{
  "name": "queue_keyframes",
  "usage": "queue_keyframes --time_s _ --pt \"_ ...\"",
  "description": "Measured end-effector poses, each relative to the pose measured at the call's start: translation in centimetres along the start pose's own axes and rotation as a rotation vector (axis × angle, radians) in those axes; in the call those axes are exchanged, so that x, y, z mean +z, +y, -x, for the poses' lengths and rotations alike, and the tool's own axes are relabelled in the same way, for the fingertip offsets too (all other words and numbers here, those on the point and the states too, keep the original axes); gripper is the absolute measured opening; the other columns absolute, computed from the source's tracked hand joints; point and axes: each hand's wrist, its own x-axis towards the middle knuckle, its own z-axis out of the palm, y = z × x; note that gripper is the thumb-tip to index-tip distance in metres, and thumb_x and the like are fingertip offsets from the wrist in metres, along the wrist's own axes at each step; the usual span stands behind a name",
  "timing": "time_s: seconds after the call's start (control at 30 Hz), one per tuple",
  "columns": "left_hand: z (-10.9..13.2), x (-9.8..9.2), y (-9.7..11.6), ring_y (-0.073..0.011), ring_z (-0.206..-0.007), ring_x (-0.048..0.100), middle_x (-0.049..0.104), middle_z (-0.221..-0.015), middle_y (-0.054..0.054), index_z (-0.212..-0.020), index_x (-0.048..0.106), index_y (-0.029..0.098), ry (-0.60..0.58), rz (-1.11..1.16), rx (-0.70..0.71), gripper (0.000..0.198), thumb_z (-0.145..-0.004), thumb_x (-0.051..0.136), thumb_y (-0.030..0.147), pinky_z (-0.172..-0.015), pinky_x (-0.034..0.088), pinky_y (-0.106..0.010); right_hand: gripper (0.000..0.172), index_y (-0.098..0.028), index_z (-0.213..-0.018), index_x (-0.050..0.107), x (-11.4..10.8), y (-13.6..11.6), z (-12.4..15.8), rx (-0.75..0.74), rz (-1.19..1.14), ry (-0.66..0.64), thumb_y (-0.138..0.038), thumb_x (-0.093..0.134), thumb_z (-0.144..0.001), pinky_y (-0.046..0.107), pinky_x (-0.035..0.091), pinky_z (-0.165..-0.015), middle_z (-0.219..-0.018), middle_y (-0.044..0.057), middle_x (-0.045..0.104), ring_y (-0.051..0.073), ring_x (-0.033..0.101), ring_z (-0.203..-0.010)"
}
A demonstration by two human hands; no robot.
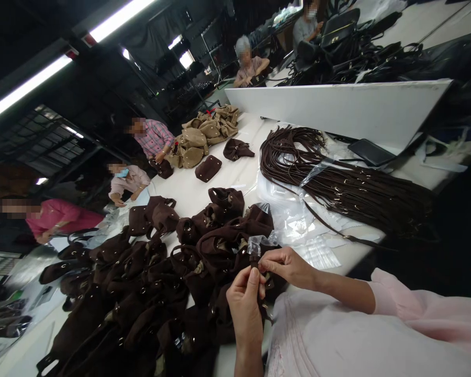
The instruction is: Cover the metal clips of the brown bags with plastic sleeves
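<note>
My left hand (245,303) and my right hand (286,266) meet just above my lap, both pinched on a small dark brown strap piece (254,260) with a bit of clear plastic wrap (259,242) at its top. A heap of dark brown suede bags (149,283) lies on the white table (192,193) right in front of my hands. To the right lies a long bundle of dark brown straps (337,183) on clear plastic bags (294,220).
Tan bags (202,137) are piled further along the table, with loose brown pieces (208,167) near them. Several other people sit along the left side and at a far table. A white board (337,107) stands on edge at the right, with a black phone (371,152) near it.
</note>
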Motion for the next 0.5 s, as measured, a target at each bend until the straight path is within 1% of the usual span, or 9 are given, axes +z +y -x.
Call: queue_keyframes --time_s 0.07,0.17,0.2,0.27,0.3,0.37,0.43,0.5 --pt "0.0 0.0 0.1 -0.0043 -0.053 0.042 0.059 -0.068 0.001 -0.085 0.068 0.013 0.039 -0.093 0.054 0.027 -0.082 0.07 0.04 -0.051 0.035 -0.017 0.028 -0.015 -0.083 0.071 0.0 0.2 0.2 -0.061 0.13 0.082 -0.036 0.056 -0.095 0.026 0.049 -0.073 -0.084 0.004 0.068 0.016 0.063 -0.079" --pt "0.0 0.0 0.1 -0.0059 -0.053 0.044 0.06 -0.068 0.0 -0.087 0.069 0.014 0.081 -0.216 0.1 0.029 -0.082 0.068 0.042 -0.05 0.038 -0.018 0.012 -0.017 -0.091 0.066 -0.1 0.2 0.5 -0.206 0.296 0.287 -0.028 0.062 -0.09 0.028 0.05 -0.074 -0.088 0.003 0.064 0.015 0.06 -0.079" --pt "-0.1 0.0 0.0 -0.0067 -0.053 0.046 0.06 -0.068 0.0 -0.088 0.069 0.014 0.095 -0.266 0.112 0.03 -0.083 0.067 0.043 -0.049 0.038 -0.019 0.014 -0.018 -0.098 0.064 -0.1 0.1 0.6 -0.247 0.336 0.349 -0.027 0.065 -0.087 0.028 0.051 -0.074 -0.089 0.003 0.062 0.015 0.059 -0.079" --pt "-0.1 0.1 -0.3 -0.0088 -0.053 0.049 0.062 -0.068 -0.001 -0.091 0.07 0.014 0.121 -0.389 0.158 0.031 -0.084 0.064 0.044 -0.05 0.041 -0.02 0.031 -0.019 -0.112 0.058 -0.2 -0.4 0.7 -0.301 0.405 0.418 -0.027 0.068 -0.084 0.029 0.052 -0.073 -0.093 0.003 0.059 0.015 0.056 -0.079" --pt "-0.2 0.2 -0.5 -0.01 -0.055 0.052 0.064 -0.069 -0.002 -0.092 0.071 0.015 0.126 -0.458 0.207 0.03 -0.085 0.063 0.043 -0.051 0.043 -0.021 0.036 -0.02 -0.117 0.055 -0.2 -0.6 0.6 -0.326 0.446 0.426 -0.027 0.068 -0.083 0.029 0.052 -0.074 -0.096 0.004 0.058 0.015 0.056 -0.08" --pt "-0.4 0.5 -0.8 -0.0122 -0.062 0.059 0.068 -0.076 -0.004 -0.094 0.072 0.016 0.121 -0.598 0.372 0.024 -0.088 0.061 0.037 -0.059 0.048 -0.023 0.039 -0.021 -0.12 0.055 -0.2 -1.1 0.3 -0.381 0.552 0.426 -0.026 0.067 -0.084 0.03 0.052 -0.074 -0.101 0.005 0.057 0.016 0.056 -0.085" --pt "-0.5 1.0 -1.1 -0.0123 -0.069 0.063 0.069 -0.081 -0.004 -0.094 0.072 0.015 0.107 -0.722 0.575 0.019 -0.09 0.058 0.028 -0.067 0.05 -0.023 0.034 -0.021 -0.117 0.058 -0.1 -1.2 -0.1 -0.418 0.661 0.437 -0.023 0.066 -0.084 0.029 0.053 -0.074 -0.103 0.006 0.057 0.018 0.057 -0.091" --pt "-0.6 1.5 -1.1 -0.0108 -0.071 0.064 0.069 -0.08 -0.004 -0.094 0.071 0.013 0.09 -0.821 0.721 0.017 -0.092 0.055 0.02 -0.069 0.049 -0.02 0.025 -0.02 -0.11 0.06 0.0 -1.2 -0.5 -0.435 0.739 0.467 -0.02 0.064 -0.085 0.029 0.053 -0.075 -0.1 0.006 0.058 0.018 0.058 -0.092"
